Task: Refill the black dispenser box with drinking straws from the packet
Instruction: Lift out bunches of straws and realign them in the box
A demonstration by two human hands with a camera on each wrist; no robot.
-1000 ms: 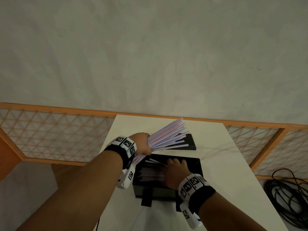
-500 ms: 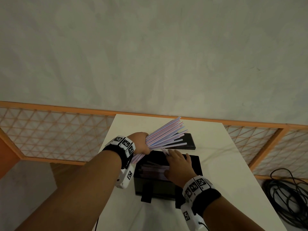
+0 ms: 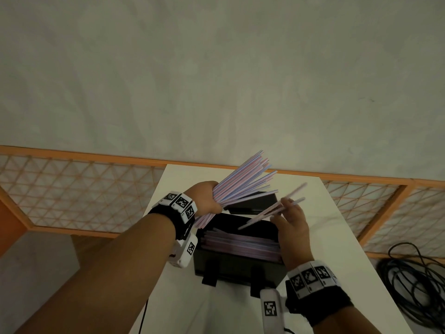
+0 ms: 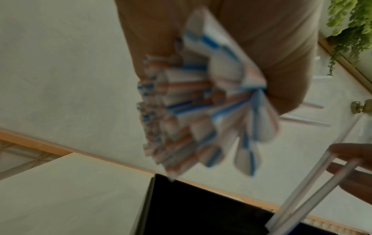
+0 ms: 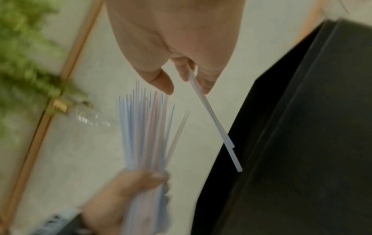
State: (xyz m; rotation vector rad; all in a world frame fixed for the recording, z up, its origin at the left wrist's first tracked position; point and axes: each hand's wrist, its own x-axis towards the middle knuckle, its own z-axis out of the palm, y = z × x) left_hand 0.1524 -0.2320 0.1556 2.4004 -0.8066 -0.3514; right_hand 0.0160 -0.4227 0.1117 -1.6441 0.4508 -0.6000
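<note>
Left hand (image 3: 206,197) is fisting a big fanned-out bunch of straws (image 3: 243,180) just above the black dispenser box (image 3: 237,268)'s back-left corner. Right hand (image 3: 292,231) is hovering over the box's right end, pinching a few loose straws (image 3: 272,208) between its fingertips, other fingers loosely spread.

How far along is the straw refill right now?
Partly done: the open black dispenser box already holds a layer of straws. In hand: the right hand pinches a few loose straws above the box. Left: the left hand grips a large fanned bundle of striped straws, and the black lid lies behind the box.
</note>
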